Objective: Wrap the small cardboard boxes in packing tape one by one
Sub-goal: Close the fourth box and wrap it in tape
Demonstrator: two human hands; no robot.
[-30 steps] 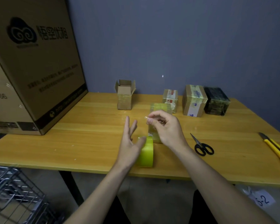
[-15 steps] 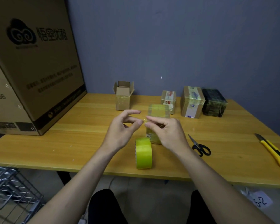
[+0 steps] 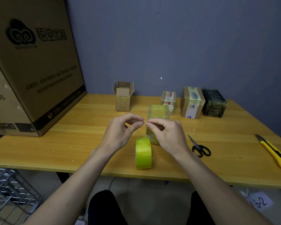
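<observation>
The tape-wrapped box [image 3: 157, 114] stands upright near the middle of the wooden table [image 3: 71, 143], directly behind the right hand [image 3: 167, 133], which hides its lower right part. The roll of yellow-green tape [image 3: 143, 153] stands on its edge just in front of the box, near the table's front edge, below and between the two hands.

Both hands are raised above the table with fingertips almost meeting in front of the box. The left hand [image 3: 120, 132] has thumb and forefinger curled toward each other in a pinch; the right hand mirrors it. Whether anything lies between the fingertips cannot be told.

Black-handled scissors [image 3: 199, 148] lie just right of the right wrist. A yellow utility knife [image 3: 272, 151] lies near the right edge. Along the back stand an open-topped small box [image 3: 123, 98], a labelled taped box [image 3: 168, 101], a larger taped box [image 3: 192, 102] and a dark wrapped box [image 3: 215, 103]. A large printed carton [image 3: 36, 62] occupies the left end.
</observation>
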